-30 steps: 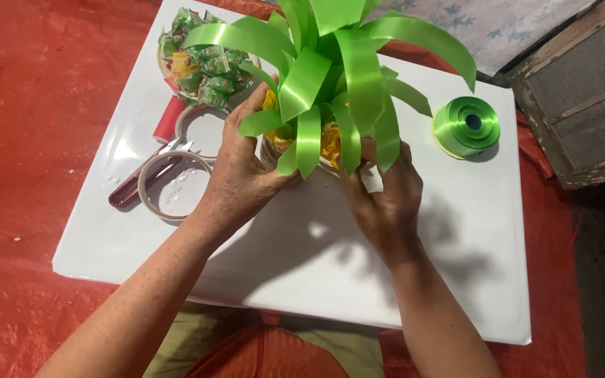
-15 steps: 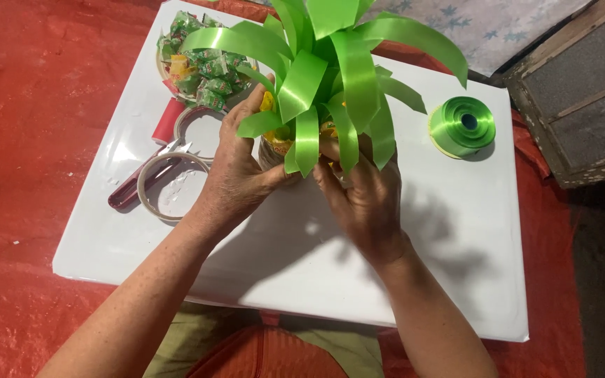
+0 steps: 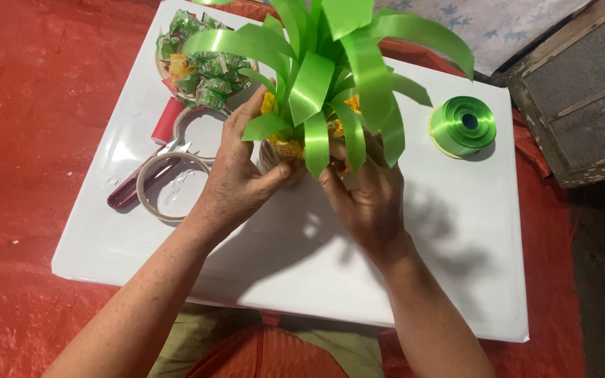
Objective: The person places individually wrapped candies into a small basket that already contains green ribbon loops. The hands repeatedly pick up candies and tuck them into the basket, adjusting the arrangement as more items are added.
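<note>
- Since the earlier frame the right hand (image 3: 369, 199) has slid left, under the ribbon leaves (image 3: 330, 77)
- Both hands, left hand (image 3: 243, 175) included, clasp the candy-covered craft (image 3: 285, 143) at upper centre
- Step: pressing pieces on; next calls for steady hold

left hand (image 3: 236, 178) – fingers curled, thumb out | right hand (image 3: 365, 199) – cupped, palm turned leftward

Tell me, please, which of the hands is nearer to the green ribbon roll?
Right. The right hand sits just left of the ribbon roll; the left hand is farther away.
</note>
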